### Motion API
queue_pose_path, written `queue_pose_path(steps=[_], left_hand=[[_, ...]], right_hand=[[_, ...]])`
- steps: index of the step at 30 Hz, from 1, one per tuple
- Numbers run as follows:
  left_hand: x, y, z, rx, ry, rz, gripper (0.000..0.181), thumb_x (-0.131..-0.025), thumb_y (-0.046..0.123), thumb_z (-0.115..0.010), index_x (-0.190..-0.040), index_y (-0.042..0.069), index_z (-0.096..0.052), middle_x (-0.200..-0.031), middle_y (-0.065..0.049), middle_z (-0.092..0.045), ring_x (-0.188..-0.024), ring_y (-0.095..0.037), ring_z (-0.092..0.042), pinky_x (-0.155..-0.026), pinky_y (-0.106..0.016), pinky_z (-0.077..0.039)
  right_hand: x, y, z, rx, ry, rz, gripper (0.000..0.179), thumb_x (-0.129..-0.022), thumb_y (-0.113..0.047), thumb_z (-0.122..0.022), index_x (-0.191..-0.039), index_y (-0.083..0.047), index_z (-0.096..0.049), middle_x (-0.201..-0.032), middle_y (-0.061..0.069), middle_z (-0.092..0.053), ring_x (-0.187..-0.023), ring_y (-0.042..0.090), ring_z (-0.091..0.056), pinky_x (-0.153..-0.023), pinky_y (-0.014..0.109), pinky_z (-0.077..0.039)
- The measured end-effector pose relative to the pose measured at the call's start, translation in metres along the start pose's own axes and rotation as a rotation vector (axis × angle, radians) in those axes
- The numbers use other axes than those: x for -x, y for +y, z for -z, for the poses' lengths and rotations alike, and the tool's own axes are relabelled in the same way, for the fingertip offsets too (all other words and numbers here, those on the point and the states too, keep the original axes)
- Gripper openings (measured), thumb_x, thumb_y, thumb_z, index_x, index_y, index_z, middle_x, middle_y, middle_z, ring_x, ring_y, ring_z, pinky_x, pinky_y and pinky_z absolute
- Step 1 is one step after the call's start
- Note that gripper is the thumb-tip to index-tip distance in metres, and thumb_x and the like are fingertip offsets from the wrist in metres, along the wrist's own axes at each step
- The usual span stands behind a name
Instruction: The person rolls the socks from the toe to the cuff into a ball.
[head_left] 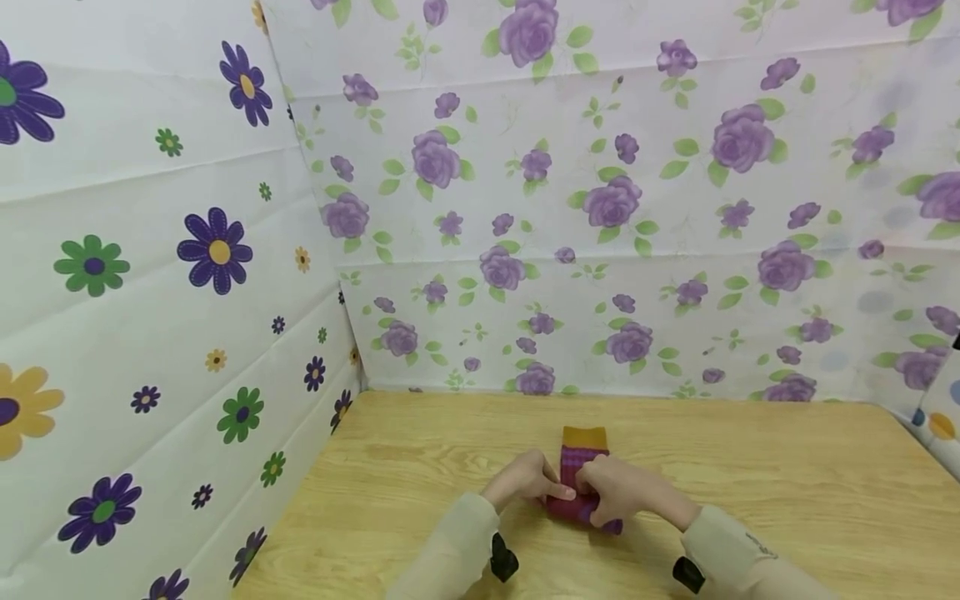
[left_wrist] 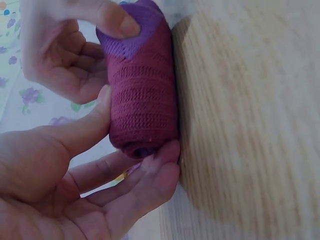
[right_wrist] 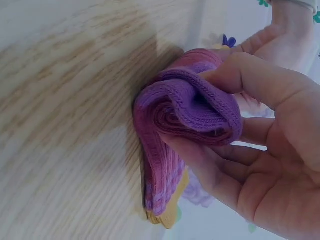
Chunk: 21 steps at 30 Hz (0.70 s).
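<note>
A maroon sock with purple patches and a mustard cuff lies on the wooden table, its near part rolled up and its cuff end flat and pointing away. At the left end of the roll, my left hand pinches it between thumb and fingers. My right hand grips the other end, thumb and fingers about the spiral of layers. The right wrist view shows that rolled sock end-on, with a loose purple fold on top. In the left wrist view the roll lies close against the wood.
The light wooden table reaches back to a wall sheet with purple roses. Another sheet with coloured daisies stands along the left side. Dark wrist devices sit at both cuffs.
</note>
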<state>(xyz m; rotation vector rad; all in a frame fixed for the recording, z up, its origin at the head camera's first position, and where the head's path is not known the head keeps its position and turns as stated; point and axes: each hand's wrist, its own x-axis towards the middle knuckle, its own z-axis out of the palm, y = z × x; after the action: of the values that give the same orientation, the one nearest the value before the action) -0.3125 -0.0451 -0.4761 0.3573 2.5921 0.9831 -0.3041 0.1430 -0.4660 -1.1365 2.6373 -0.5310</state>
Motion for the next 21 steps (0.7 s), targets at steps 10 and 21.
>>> queue_pose_path(steps=[10, 21], left_hand=[[0.006, 0.007, -0.008, -0.087, 0.147, -0.118, 0.036, -0.079, 0.025, -0.080, -0.059, 0.002, -0.061, -0.050, 0.005, -0.045, -0.047, -0.007, -0.037, -0.044, -0.019, -0.031], [0.011, 0.020, -0.006, -0.231, 0.019, -0.269, 0.012, -0.089, 0.013, -0.070, -0.090, 0.003, -0.075, -0.080, -0.004, -0.070, -0.061, -0.003, -0.047, -0.054, -0.017, -0.040]], right_hand=[[0.000, 0.007, -0.001, -0.015, -0.017, 0.002, 0.041, -0.071, -0.005, -0.071, -0.057, -0.021, -0.036, -0.052, -0.015, -0.026, -0.048, -0.001, -0.021, -0.046, 0.017, -0.017], [0.004, 0.009, 0.005, -0.192, -0.110, -0.101, 0.038, -0.079, -0.005, -0.065, -0.054, -0.018, -0.039, -0.051, -0.013, -0.027, -0.047, 0.001, -0.021, -0.046, 0.019, -0.017]])
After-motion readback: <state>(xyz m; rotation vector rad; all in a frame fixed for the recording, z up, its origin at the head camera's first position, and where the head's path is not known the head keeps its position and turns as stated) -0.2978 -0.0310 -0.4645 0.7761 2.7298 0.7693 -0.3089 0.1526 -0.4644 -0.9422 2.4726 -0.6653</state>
